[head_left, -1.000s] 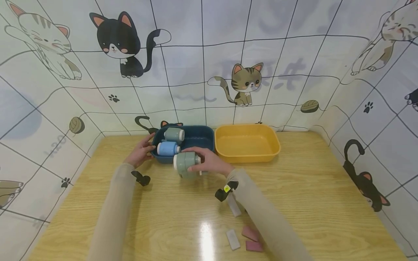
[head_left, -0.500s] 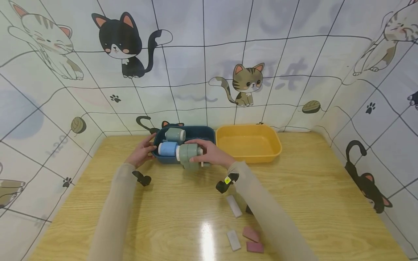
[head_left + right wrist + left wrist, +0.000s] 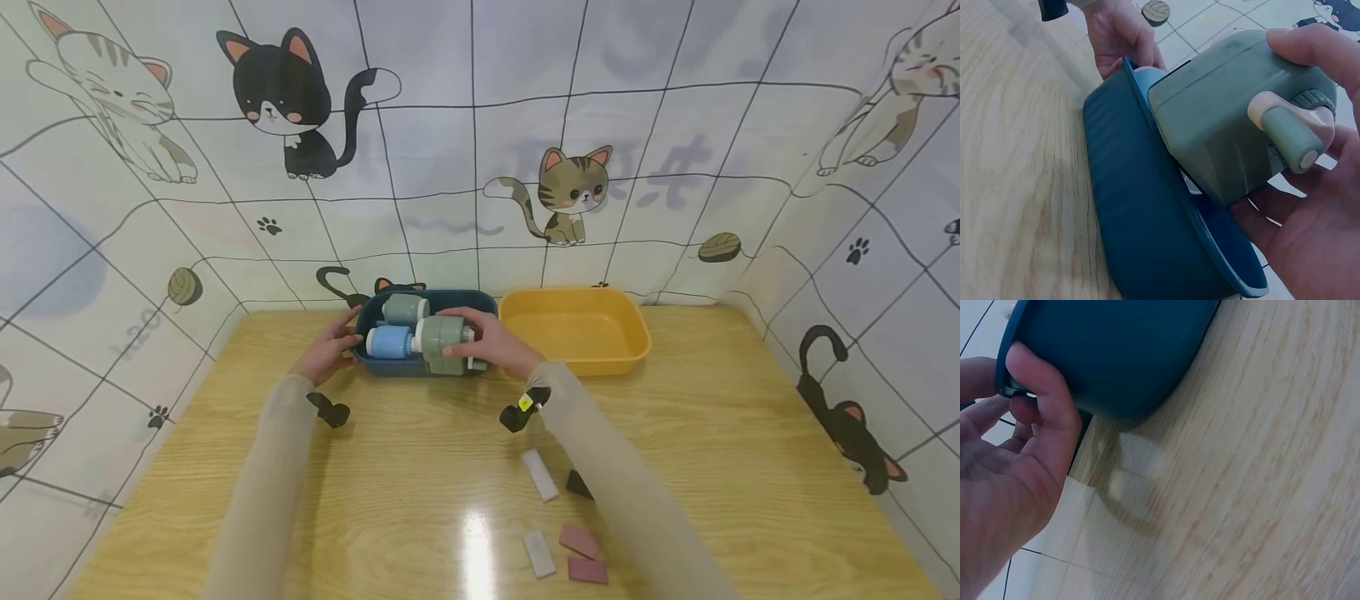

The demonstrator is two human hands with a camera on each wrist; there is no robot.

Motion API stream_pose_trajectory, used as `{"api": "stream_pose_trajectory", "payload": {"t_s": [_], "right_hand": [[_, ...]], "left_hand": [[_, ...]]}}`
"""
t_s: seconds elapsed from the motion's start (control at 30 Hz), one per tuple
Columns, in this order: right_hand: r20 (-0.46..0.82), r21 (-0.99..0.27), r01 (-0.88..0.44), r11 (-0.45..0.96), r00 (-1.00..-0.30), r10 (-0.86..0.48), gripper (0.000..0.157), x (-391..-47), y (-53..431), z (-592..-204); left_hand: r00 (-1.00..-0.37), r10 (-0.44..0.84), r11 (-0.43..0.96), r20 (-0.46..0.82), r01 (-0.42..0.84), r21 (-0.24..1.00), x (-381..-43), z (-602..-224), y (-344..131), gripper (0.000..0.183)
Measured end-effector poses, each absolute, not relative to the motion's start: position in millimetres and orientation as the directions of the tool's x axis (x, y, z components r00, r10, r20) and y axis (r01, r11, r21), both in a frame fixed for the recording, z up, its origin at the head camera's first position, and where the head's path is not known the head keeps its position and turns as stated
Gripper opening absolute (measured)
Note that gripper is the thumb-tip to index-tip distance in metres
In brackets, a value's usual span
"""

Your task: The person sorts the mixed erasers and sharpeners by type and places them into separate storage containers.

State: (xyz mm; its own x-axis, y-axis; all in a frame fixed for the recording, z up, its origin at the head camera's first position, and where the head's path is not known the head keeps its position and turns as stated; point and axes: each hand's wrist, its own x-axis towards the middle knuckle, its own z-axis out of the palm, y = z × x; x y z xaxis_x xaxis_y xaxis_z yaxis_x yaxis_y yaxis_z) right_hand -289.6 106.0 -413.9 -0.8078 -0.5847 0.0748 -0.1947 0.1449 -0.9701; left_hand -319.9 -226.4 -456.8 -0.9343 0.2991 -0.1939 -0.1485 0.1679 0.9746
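My right hand (image 3: 495,342) grips a grey-green hand-crank pencil sharpener (image 3: 1216,112), fingers on one side and thumb on the other. Its pale crank and green knob face my palm in the right wrist view. Tilted, it overlaps the front rim of the dark blue bin (image 3: 1141,200); whether it touches the rim I cannot tell. My left hand (image 3: 327,348) pinches the bin's left rim between thumb and fingers. Inside the bin lie a light-blue object (image 3: 390,342) with white ends and a grey-green one (image 3: 405,310) with a white end.
A yellow bin (image 3: 585,367) stands right beside the blue one. Nearer on the wooden table lie white blocks (image 3: 539,474), pink blocks (image 3: 579,540) and a dark piece (image 3: 578,484) partly under my right sleeve. A cat-patterned sheet rises behind the bins.
My right hand has carried the pencil sharpener away from me and slightly right, from in front of the blue bin to over its front rim. My left hand keeps its hold on the rim.
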Motion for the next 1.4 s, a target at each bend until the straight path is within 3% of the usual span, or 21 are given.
{"api": "stream_pose_trajectory", "payload": {"t_s": [0.8, 1.4], "right_hand": [[0.088, -0.959, -0.214, 0.183, -0.846, -0.526, 0.056, -323, 99, -415], [-0.043, -0.934, -0.135, 0.332, -0.877, -0.478, 0.057, -360, 105, -412]], "left_hand": [[-0.942, 0.279, 0.17, -0.188, -0.144, 0.975, -323, -462, -229, 0.061], [-0.931, 0.297, 0.168, -0.213, -0.168, 0.971, -309, -436, -219, 0.062]]}}
